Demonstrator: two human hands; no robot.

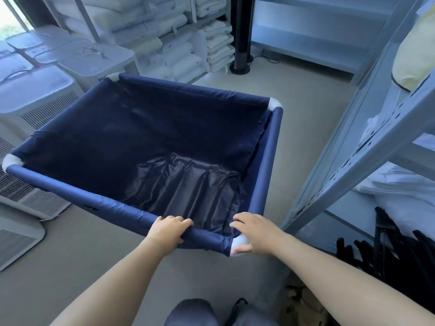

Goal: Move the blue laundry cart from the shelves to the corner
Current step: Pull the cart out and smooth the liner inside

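The blue laundry cart [77,192] fills the middle of the head view, a dark blue fabric bin on a tube frame with white corner joints. Nothing lies inside it except its wrinkled lining. My left hand [167,230] is wrapped over the near rail, a little left of the near right corner. My right hand [253,232] grips that near right corner, covering the white joint. The cart's wheels are hidden below the fabric.
Grey metal shelves [367,142] with linens stand close on the right. More shelves with folded white bedding [164,38] line the far wall. White boxy machines [35,95] crowd the left side. A black tower fan [241,34] stands beyond the cart. Beige floor [306,95] opens ahead right.
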